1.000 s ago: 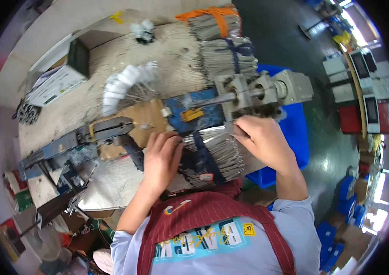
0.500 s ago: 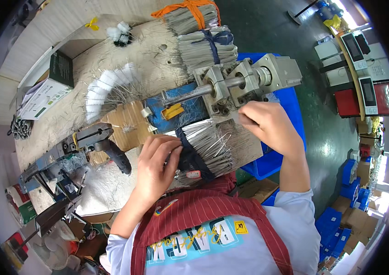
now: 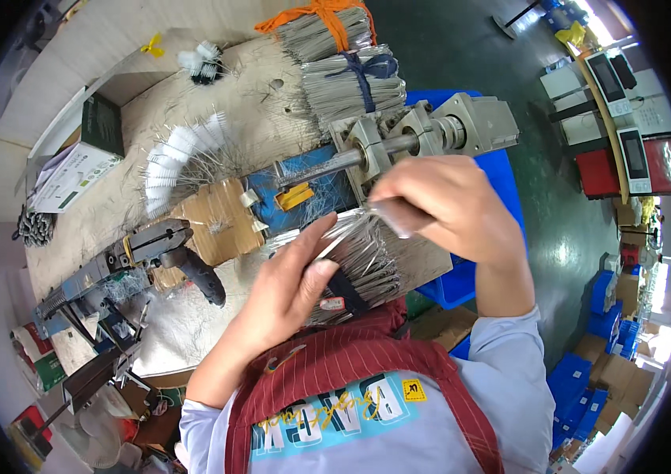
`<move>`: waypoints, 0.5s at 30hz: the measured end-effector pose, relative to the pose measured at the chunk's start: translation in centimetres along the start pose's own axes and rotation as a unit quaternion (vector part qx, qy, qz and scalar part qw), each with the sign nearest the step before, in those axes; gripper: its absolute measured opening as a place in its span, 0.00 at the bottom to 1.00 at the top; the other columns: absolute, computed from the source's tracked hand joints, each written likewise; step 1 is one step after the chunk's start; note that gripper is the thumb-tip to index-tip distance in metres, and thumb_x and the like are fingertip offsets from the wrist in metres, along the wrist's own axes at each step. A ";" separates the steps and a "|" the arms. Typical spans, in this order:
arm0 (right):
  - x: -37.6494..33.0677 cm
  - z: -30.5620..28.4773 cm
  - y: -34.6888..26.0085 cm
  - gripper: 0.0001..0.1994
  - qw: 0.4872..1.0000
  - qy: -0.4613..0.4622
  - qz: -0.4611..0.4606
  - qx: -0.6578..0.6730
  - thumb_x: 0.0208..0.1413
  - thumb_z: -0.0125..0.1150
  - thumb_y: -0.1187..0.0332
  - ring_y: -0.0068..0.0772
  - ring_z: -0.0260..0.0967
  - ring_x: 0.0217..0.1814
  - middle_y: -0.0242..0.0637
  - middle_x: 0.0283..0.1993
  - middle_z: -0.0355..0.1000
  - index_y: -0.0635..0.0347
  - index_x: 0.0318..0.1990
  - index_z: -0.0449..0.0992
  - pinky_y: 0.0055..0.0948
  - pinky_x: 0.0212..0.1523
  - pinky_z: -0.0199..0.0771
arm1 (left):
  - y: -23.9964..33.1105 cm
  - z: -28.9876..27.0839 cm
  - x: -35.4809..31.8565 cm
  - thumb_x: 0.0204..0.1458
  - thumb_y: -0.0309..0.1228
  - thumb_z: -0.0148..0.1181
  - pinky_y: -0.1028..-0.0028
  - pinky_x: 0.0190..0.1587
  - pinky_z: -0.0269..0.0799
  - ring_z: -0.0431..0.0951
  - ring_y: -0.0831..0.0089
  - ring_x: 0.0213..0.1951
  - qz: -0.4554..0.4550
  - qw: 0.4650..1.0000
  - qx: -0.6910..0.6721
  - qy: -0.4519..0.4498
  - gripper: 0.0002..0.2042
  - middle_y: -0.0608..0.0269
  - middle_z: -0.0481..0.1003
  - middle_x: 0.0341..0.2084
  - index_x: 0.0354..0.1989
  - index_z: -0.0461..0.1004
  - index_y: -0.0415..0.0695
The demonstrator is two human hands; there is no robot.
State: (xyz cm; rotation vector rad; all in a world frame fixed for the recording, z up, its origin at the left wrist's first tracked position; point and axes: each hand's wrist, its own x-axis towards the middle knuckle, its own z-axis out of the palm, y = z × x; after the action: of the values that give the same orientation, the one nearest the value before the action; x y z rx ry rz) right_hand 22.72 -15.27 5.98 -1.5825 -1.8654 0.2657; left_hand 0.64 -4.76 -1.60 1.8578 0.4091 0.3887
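Observation:
A thin bright metal wire (image 3: 340,239) runs between my two hands, above a bundle of silvery wires (image 3: 375,265) tied with a dark cloth band (image 3: 349,291). The wire's lower end lies between the thumb and fingers of my left hand (image 3: 284,288). At its upper end the fingers of my right hand (image 3: 446,207) are closed, partly smeared by motion. Just beyond my hands is a metal shaft (image 3: 324,168) held in bearing blocks, part of a bench machine. A yellow piece (image 3: 294,197) sits beside the shaft on a blue plate (image 3: 316,201).
Two more tied wire bundles, one with an orange band (image 3: 334,22) and one with a dark band (image 3: 365,79), lie at the far side. A curved row of white brushes (image 3: 173,162), cardboard (image 3: 217,221) and a black-handled tool (image 3: 193,272) are left. A blue bin (image 3: 501,189) stands right.
My right hand has moved left and down from beside the machine to the wire bundle. My left hand has opened its grip somewhat and shifted slightly right; a wire now spans both hands.

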 end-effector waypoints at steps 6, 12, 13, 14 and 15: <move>4.2 2.5 2.6 0.08 0.996 -0.031 -0.023 -0.077 0.47 0.62 0.74 0.47 0.73 0.34 0.41 0.33 0.74 0.62 0.36 0.73 0.39 0.35 0.72 | 1.1 -5.8 1.7 0.57 0.29 0.57 0.63 0.38 0.69 0.77 0.56 0.31 0.052 0.959 0.265 0.080 0.08 0.55 0.76 0.28 0.42 0.77 0.42; 9.7 4.4 4.8 0.05 0.951 -0.240 0.042 -0.192 0.51 0.60 0.71 0.49 0.73 0.35 0.44 0.29 0.72 0.62 0.30 0.73 0.43 0.36 0.70 | -0.7 -8.5 5.7 0.56 0.32 0.56 0.59 0.43 0.69 0.76 0.50 0.35 0.044 0.898 0.439 -0.002 0.08 0.54 0.76 0.27 0.36 0.76 0.41; 9.4 4.0 4.6 0.05 0.961 -0.232 0.045 -0.144 0.51 0.60 0.70 0.49 0.73 0.35 0.44 0.28 0.72 0.62 0.30 0.74 0.43 0.36 0.70 | -0.2 -8.8 5.1 0.56 0.33 0.57 0.59 0.42 0.67 0.75 0.51 0.34 0.048 0.911 0.409 -0.010 0.08 0.54 0.75 0.26 0.34 0.75 0.40; 9.1 3.7 4.4 0.05 0.969 -0.223 0.047 -0.095 0.52 0.60 0.70 0.49 0.73 0.35 0.44 0.28 0.71 0.62 0.30 0.74 0.44 0.37 0.70 | 0.6 -9.4 4.4 0.56 0.32 0.56 0.59 0.42 0.66 0.75 0.52 0.35 0.027 0.914 0.403 -0.024 0.08 0.53 0.75 0.27 0.35 0.75 0.41; 8.6 4.0 4.3 0.05 0.982 -0.170 0.031 -0.074 0.53 0.61 0.69 0.48 0.73 0.35 0.43 0.27 0.71 0.61 0.32 0.74 0.43 0.35 0.72 | 1.3 -10.2 3.6 0.56 0.32 0.56 0.59 0.41 0.65 0.75 0.52 0.35 0.002 0.917 0.398 -0.039 0.08 0.53 0.75 0.28 0.35 0.75 0.41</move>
State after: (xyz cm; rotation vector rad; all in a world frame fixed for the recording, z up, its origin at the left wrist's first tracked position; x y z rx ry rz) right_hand 23.45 -5.18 3.62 -1.7875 -2.1369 0.4584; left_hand -0.71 5.02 3.03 2.6567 0.5594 0.1462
